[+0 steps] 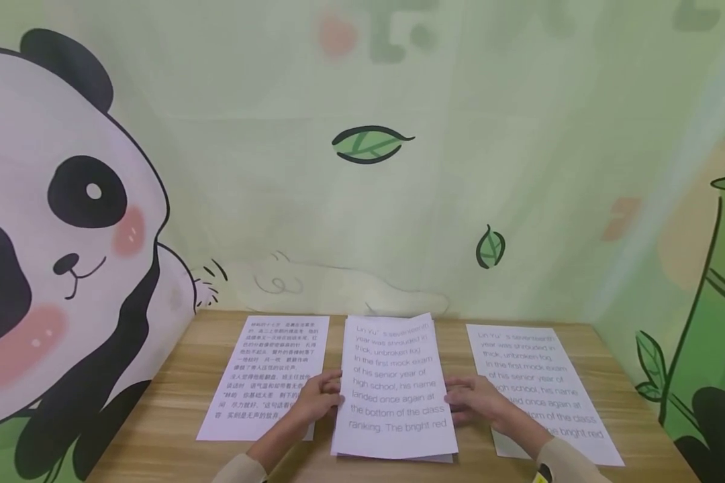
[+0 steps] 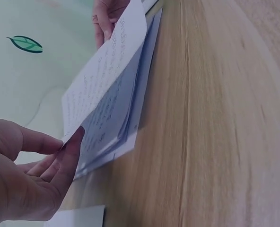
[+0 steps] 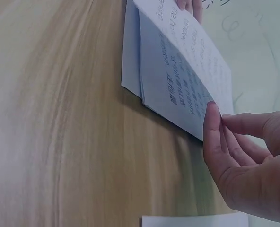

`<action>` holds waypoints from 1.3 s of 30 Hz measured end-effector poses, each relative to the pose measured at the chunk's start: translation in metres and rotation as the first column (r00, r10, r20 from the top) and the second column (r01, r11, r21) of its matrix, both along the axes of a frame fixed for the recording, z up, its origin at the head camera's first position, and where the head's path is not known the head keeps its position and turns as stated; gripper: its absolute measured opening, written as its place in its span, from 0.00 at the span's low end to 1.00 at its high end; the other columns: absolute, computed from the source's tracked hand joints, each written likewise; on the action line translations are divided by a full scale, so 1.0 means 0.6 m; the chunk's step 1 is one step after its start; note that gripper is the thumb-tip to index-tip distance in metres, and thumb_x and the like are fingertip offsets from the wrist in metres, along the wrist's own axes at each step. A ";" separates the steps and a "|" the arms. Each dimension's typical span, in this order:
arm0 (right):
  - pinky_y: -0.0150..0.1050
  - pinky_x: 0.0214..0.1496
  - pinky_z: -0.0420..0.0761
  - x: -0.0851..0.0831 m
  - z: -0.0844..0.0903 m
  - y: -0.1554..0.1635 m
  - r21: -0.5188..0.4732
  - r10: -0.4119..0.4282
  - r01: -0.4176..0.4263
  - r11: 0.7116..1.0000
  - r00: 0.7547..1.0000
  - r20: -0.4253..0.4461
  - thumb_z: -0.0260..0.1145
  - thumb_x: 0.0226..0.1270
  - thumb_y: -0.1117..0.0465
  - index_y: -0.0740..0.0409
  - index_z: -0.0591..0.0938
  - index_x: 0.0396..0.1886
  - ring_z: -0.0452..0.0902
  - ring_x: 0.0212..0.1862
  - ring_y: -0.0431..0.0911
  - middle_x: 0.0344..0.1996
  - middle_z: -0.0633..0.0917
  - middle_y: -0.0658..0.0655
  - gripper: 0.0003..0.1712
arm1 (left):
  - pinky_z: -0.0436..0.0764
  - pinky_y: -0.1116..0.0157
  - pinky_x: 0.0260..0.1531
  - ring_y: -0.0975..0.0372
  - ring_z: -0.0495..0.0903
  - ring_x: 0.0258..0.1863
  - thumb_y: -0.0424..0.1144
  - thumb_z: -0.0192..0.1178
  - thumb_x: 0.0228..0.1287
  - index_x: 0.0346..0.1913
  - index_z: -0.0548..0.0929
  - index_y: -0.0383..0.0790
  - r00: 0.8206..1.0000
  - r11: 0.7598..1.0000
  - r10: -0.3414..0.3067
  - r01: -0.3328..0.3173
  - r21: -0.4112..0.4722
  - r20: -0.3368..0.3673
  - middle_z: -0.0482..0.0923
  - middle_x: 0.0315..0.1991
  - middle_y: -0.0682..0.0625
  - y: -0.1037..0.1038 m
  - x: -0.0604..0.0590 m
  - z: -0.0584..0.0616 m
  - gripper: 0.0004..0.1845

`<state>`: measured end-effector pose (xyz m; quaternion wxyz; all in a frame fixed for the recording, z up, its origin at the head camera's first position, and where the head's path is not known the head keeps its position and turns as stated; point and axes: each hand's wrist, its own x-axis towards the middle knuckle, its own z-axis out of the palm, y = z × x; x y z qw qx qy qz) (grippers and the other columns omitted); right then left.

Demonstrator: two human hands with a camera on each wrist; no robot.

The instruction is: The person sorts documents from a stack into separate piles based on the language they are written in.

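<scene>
Best lifted evenly, both edges together: top sheet (image 1: 393, 382) of the middle stack (image 1: 441, 459), pinched between left hand (image 1: 319, 397) and right hand (image 1: 480, 401) fingers, raised off the counter (image 1: 175, 463), other pages outside each hand.

A light wooden worktop (image 1: 175, 402) carries three lots of printed paper side by side: a sheet of Chinese text (image 1: 266, 376) on the left, a small stack of English pages (image 1: 395, 396) in the middle, another English sheet (image 1: 550, 389) on the right
</scene>
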<state>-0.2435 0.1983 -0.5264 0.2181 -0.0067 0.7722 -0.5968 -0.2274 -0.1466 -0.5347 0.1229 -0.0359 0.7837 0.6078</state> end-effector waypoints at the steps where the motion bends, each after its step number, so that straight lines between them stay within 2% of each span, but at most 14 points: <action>1: 0.44 0.47 0.90 0.001 0.001 0.002 0.013 -0.012 0.012 1.000 1.000 0.001 0.67 0.67 0.66 0.76 0.69 0.70 0.88 0.45 0.50 0.46 0.89 0.62 0.34 | 0.88 0.61 0.39 0.59 0.87 0.38 0.24 0.60 0.60 0.72 0.68 0.27 1.000 1.000 0.004 -0.004 0.008 0.000 0.84 0.53 0.34 0.002 0.002 0.001 0.34; 8: 0.47 0.48 0.89 0.008 0.014 0.027 0.083 -0.118 0.117 0.990 0.993 0.009 0.68 0.66 0.65 0.71 0.72 0.69 0.88 0.48 0.52 0.48 0.89 0.63 0.32 | 0.89 0.60 0.38 0.60 0.86 0.34 0.24 0.60 0.60 0.72 0.68 0.26 0.999 0.997 -0.027 0.031 0.076 -0.042 0.85 0.49 0.36 0.029 0.003 0.008 0.34; 11: 0.48 0.49 0.89 0.011 0.018 0.046 0.090 -0.134 0.132 0.987 0.991 0.014 0.68 0.67 0.65 0.70 0.72 0.69 0.87 0.49 0.52 0.49 0.88 0.62 0.32 | 0.90 0.59 0.38 0.60 0.86 0.34 0.24 0.60 0.60 0.71 0.69 0.27 0.998 0.995 -0.033 0.037 0.095 -0.045 0.84 0.48 0.37 0.049 0.000 0.010 0.33; 16: 0.49 0.50 0.89 0.016 0.025 0.081 0.103 -0.140 0.139 0.985 0.990 0.002 0.67 0.68 0.64 0.70 0.70 0.71 0.87 0.48 0.52 0.49 0.87 0.62 0.33 | 0.89 0.60 0.38 0.61 0.85 0.34 0.27 0.62 0.62 0.71 0.71 0.31 0.998 0.995 -0.035 0.039 0.088 -0.043 0.83 0.46 0.41 0.081 -0.005 0.015 0.32; 25: 0.47 0.50 0.88 0.013 0.057 0.154 0.138 -0.115 0.118 0.983 0.993 -0.029 0.67 0.71 0.61 0.72 0.67 0.72 0.87 0.48 0.49 0.49 0.88 0.59 0.36 | 0.90 0.61 0.36 0.59 0.87 0.34 0.28 0.62 0.64 0.73 0.69 0.33 0.993 0.987 -0.094 0.102 0.121 -0.069 0.83 0.45 0.42 0.138 -0.016 0.033 0.33; 31: 0.46 0.50 0.88 0.011 0.073 0.212 0.152 -0.114 0.117 0.981 0.993 -0.031 0.67 0.72 0.61 0.74 0.64 0.73 0.87 0.48 0.47 0.49 0.89 0.59 0.37 | 0.90 0.61 0.36 0.59 0.88 0.31 0.26 0.62 0.62 0.74 0.68 0.33 0.989 0.975 -0.144 0.149 0.166 -0.047 0.84 0.46 0.41 0.187 -0.021 0.040 0.35; 39: 0.39 0.51 0.87 0.018 0.083 0.286 0.095 -0.079 0.080 0.992 0.997 -0.017 0.63 0.75 0.60 0.74 0.60 0.75 0.84 0.46 0.39 0.46 0.87 0.45 0.38 | 0.90 0.61 0.37 0.58 0.88 0.32 0.24 0.61 0.61 0.74 0.69 0.34 0.981 0.960 -0.188 0.192 0.204 -0.037 0.84 0.46 0.42 0.239 -0.026 0.040 0.35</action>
